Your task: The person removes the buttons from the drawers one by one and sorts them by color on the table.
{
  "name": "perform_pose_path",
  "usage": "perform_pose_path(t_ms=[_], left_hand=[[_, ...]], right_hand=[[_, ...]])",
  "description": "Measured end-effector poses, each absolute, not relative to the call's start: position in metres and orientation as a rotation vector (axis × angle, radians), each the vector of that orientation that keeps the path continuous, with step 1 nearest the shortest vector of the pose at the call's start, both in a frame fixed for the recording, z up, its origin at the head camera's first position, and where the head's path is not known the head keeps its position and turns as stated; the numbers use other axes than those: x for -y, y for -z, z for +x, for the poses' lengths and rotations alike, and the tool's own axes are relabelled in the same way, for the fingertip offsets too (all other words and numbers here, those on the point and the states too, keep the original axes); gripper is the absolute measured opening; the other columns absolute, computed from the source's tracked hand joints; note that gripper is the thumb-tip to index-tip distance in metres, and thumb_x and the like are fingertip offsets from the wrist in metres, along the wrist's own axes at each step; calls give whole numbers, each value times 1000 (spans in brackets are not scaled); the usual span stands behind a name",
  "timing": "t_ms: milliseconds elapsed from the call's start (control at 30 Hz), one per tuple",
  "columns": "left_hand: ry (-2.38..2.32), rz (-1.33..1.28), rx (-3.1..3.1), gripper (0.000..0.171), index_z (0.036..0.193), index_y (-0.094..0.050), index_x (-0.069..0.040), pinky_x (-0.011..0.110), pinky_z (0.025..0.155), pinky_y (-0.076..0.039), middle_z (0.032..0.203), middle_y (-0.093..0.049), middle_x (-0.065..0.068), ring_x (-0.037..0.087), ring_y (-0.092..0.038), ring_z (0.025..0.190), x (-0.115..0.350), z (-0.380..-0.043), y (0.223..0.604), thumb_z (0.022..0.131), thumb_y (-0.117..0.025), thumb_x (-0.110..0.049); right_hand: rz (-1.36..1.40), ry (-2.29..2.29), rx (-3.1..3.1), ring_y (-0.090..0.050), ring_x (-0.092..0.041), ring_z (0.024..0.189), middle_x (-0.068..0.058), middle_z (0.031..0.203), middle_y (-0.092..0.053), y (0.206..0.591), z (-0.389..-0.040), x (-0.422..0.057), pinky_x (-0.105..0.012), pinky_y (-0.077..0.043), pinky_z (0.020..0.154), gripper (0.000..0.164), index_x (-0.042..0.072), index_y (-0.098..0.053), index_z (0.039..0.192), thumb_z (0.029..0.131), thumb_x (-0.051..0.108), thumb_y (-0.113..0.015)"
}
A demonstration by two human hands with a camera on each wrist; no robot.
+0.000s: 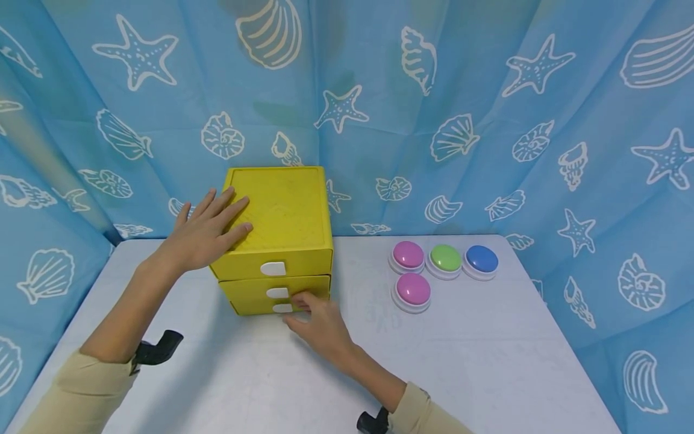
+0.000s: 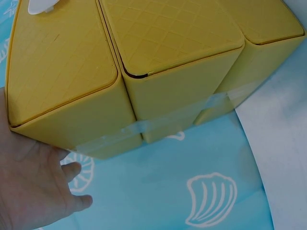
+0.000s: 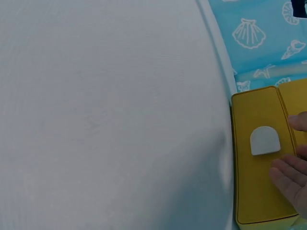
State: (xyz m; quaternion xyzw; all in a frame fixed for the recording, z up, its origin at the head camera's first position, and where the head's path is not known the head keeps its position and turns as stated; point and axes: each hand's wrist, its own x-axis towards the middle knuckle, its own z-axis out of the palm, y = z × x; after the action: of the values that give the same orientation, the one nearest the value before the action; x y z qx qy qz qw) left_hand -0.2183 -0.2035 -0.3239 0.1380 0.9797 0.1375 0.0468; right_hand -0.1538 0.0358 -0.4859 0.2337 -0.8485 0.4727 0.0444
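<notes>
A yellow three-drawer box stands on the table, its white handles facing the person. My left hand rests on the top at its left edge, fingers spread. In the left wrist view that hand lies against the box's edge. Low at the drawer fronts, my right hand has its fingertips by the right end of the middle handle and its thumb near the bottom handle. The right wrist view shows the bottom handle uncovered, beside the loosely bent fingers. All drawers look closed.
Right of the box sit two pink push buttons, a green one and a blue one on white bases. A blue curtain with shell and starfish prints hangs behind the white table.
</notes>
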Motion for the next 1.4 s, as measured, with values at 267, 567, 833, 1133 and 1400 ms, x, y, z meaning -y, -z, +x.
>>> perform_pose_path(t_ms=[267,567,833,1133,1400], left_hand=[[-400,431,-2987,75,161,-18,-11,68,111,10,166,-3,18,42,8,149,204,-221,324,104,-29,-59],[-402,423,-2993,75,161,-18,-12,67,111,11,166,-3,17,41,8,149,202,-222,323,104,-30,-59],[-404,428,-2994,75,161,-18,-11,67,111,11,166,-3,18,41,8,149,203,-222,323,104,-29,-59],[-414,423,-3001,75,161,-19,-11,66,111,11,166,-4,17,40,8,150,204,-219,324,104,-30,-59],[-414,416,-2990,76,161,-18,-11,67,111,11,166,-3,19,41,9,149,205,-220,326,104,-29,-60]], right_hand=[[716,-1333,2643,-69,-18,95,-7,101,-74,493,-156,-31,-25,-54,80,30,2,-74,110,85,15,-82],[614,-1572,2598,-70,-8,90,1,98,-75,500,-164,-31,-19,-54,78,22,7,-78,104,91,25,-77],[651,-1491,2597,-68,-1,82,5,89,-75,498,-168,-31,-17,-53,73,14,9,-79,95,87,20,-80],[683,-1495,2619,-68,-1,78,3,87,-74,497,-161,-30,-14,-53,71,7,7,-78,91,88,13,-79],[695,-1404,2613,-67,2,74,2,82,-74,500,-150,-30,-11,-51,68,3,6,-77,86,87,9,-79]])
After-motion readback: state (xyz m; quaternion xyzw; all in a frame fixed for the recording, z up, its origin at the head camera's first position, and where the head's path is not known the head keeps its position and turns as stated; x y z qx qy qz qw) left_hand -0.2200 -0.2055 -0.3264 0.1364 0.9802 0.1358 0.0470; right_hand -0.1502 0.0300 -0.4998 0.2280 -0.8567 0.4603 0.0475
